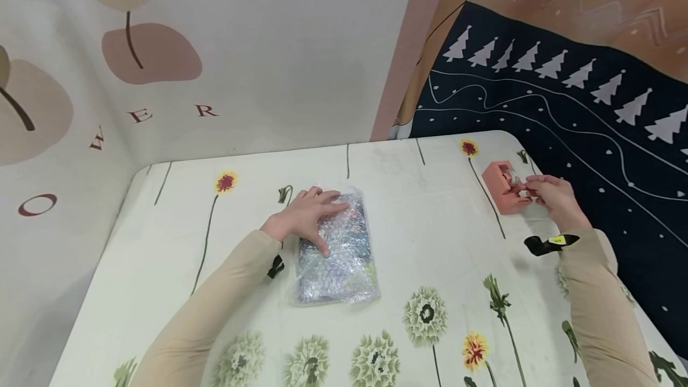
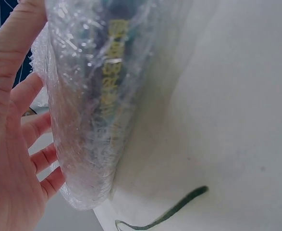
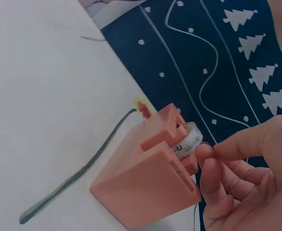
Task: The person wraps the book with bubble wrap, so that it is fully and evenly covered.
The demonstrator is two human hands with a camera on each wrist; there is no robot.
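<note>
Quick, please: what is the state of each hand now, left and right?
Left hand: open, fingers flat on the bubble-wrapped packet.
Right hand: fingertips pinch the tape at the pink dispenser.

Glossy crinkled bubble wrap [image 1: 337, 249] covers a parcel; the pink tape dispenser [image 1: 501, 187] looks matt plastic.
</note>
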